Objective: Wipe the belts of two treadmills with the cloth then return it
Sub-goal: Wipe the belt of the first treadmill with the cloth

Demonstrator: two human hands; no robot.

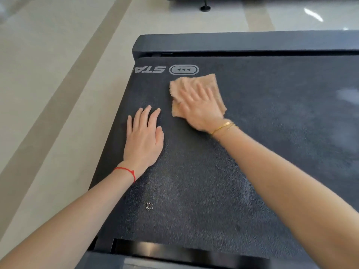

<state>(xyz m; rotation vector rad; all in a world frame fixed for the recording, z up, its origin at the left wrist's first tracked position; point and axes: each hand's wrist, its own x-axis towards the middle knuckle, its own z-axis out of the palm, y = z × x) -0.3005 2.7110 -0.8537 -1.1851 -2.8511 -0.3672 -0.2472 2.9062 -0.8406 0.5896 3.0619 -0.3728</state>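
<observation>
A dark textured treadmill belt (252, 152) fills most of the view, with white lettering and an arrow mark near its far left corner. A peach cloth (210, 83) lies flat on the belt just below that mark. My right hand (200, 107) presses on the cloth with straight spread fingers and looks blurred. My left hand (144, 138) rests flat on the bare belt, to the left of the cloth and apart from it.
The treadmill's dark end frame (233, 43) runs across the far side, and a black cover edge (174, 253) lies at the near side. Pale tiled floor (58, 94) stretches to the left. A black foot of another machine (205, 8) stands at the top.
</observation>
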